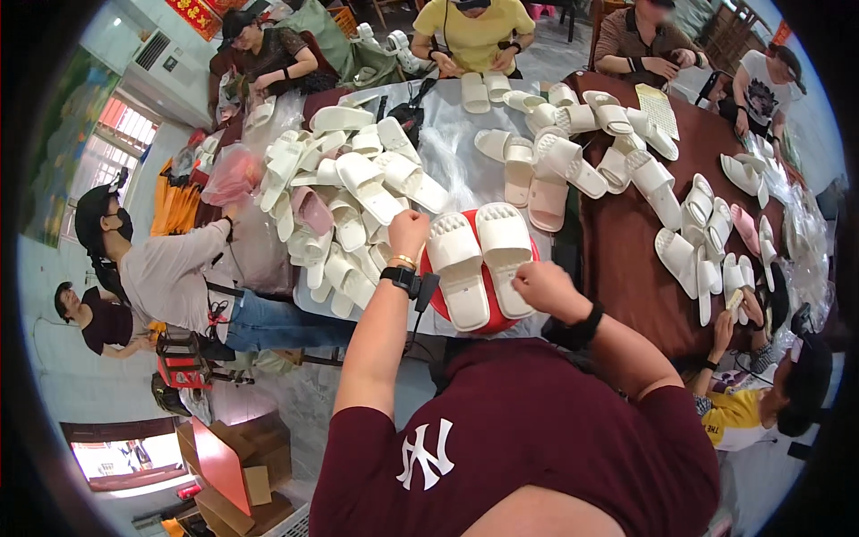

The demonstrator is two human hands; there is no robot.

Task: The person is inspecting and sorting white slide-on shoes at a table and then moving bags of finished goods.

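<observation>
Two white slide slippers, the left one and the right one, lie side by side on a round red stool-like pad in front of me, straps away from me. My left hand is closed in a fist just left of the left slipper, beside the slipper pile; what it holds, if anything, is hidden. My right hand has its fingers curled at the right slipper's outer edge. Its fingertips are close together, and anything between them is too small to tell.
A big heap of white slippers stands to the left. More slippers spread over the brown table cover at right. Co-workers sit and stand around the table; one person's hands hold a slipper at the right. Cardboard boxes stand lower left.
</observation>
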